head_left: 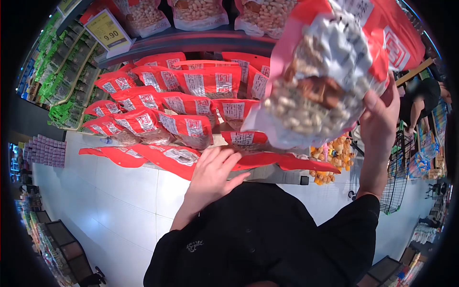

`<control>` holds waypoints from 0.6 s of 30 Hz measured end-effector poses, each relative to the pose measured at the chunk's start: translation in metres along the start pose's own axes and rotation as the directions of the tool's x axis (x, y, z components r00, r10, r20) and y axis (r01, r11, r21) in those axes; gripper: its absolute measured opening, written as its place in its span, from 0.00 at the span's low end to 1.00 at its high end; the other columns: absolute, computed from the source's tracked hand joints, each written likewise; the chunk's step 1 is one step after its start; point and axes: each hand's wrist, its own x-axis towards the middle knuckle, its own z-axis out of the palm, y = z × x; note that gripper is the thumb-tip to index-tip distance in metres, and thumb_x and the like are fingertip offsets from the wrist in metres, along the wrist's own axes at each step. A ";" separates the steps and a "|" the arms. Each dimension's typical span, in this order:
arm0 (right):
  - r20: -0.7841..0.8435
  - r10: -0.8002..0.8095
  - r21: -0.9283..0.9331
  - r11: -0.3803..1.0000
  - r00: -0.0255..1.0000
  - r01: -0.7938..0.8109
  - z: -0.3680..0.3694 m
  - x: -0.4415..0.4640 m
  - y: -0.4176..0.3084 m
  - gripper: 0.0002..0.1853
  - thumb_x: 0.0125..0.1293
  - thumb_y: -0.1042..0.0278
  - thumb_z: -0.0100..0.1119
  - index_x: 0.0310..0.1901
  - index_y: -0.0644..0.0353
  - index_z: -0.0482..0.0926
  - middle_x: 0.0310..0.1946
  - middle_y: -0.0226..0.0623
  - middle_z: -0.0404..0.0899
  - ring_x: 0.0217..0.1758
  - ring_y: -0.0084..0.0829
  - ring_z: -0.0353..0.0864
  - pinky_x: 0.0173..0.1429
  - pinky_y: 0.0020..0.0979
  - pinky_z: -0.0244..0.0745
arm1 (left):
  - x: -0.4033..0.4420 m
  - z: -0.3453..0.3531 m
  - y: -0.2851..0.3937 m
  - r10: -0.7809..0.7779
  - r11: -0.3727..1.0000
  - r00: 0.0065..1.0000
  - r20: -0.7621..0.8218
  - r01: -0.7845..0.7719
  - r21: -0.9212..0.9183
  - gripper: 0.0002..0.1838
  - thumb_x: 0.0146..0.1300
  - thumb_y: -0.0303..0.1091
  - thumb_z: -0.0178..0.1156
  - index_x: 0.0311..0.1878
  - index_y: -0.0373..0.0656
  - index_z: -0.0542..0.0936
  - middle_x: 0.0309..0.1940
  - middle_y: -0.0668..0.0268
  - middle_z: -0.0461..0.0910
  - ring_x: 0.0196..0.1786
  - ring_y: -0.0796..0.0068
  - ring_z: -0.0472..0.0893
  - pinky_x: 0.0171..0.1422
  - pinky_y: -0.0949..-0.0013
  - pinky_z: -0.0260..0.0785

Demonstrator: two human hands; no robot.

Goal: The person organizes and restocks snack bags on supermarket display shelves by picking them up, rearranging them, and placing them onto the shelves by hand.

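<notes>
In my right hand [377, 112] is a large red and clear bag of peanuts [311, 107], raised at the upper right and slightly blurred. The thumb lies on the front of the bag, and the other fingers are mostly behind it. My left hand [213, 172] rests on the front row of red bags [177, 160], with its fingers lying over their top edges and the thumb spread to the right. Several rows of upright red bags [205, 81] stand behind that hand. What the left fingertips touch is partly hidden.
Above is a shelf edge [191, 45] carrying more peanut bags [198, 12] and a 9.90 price tag [109, 32]. Green-trimmed racks [71, 71] stand at the left. To the right are a wire cart [398, 172] and another person [423, 100].
</notes>
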 end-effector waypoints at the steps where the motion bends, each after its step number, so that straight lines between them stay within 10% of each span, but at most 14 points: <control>1: -0.014 0.019 -0.028 0.999 1.000 -0.019 -0.001 -0.016 0.005 0.40 0.49 0.80 0.72 0.64 0.70 0.61 0.58 0.47 0.72 0.59 0.37 0.77 0.64 0.35 0.73 | -0.001 0.006 -0.001 -0.004 1.000 1.000 0.011 0.004 -0.002 0.19 0.52 0.33 0.70 0.48 0.40 0.81 0.42 0.59 0.81 0.47 0.57 0.78 0.55 0.59 0.69; 3: -0.031 0.044 -0.105 0.993 0.999 -0.047 -0.001 -0.042 0.010 0.47 0.44 0.74 0.77 0.66 0.71 0.59 0.61 0.47 0.69 0.63 0.38 0.74 0.68 0.37 0.68 | -0.004 0.022 -0.008 0.114 0.956 0.994 -0.006 -0.108 0.272 0.18 0.52 0.30 0.65 0.47 0.37 0.79 0.43 0.61 0.78 0.50 0.64 0.77 0.54 0.62 0.67; 9: -0.118 0.197 -0.257 0.941 0.973 -0.221 -0.018 -0.138 0.017 0.67 0.33 0.57 0.85 0.71 0.71 0.48 0.68 0.49 0.60 0.70 0.43 0.64 0.72 0.45 0.58 | 0.006 0.024 -0.015 0.036 0.976 0.999 0.025 -0.040 0.213 0.06 0.51 0.27 0.58 0.33 0.41 0.78 0.29 0.65 0.80 0.36 0.70 0.82 0.40 0.66 0.66; 18: 0.163 0.208 -0.213 0.962 0.964 -0.171 0.014 -0.195 0.059 0.36 0.43 0.77 0.81 0.42 0.56 0.57 0.55 0.51 0.71 0.61 0.50 0.75 0.65 0.51 0.72 | 0.025 0.013 -0.027 -0.047 0.989 0.993 -0.105 0.061 0.132 0.13 0.50 0.20 0.58 0.40 0.41 0.83 0.32 0.59 0.84 0.34 0.59 0.84 0.39 0.60 0.71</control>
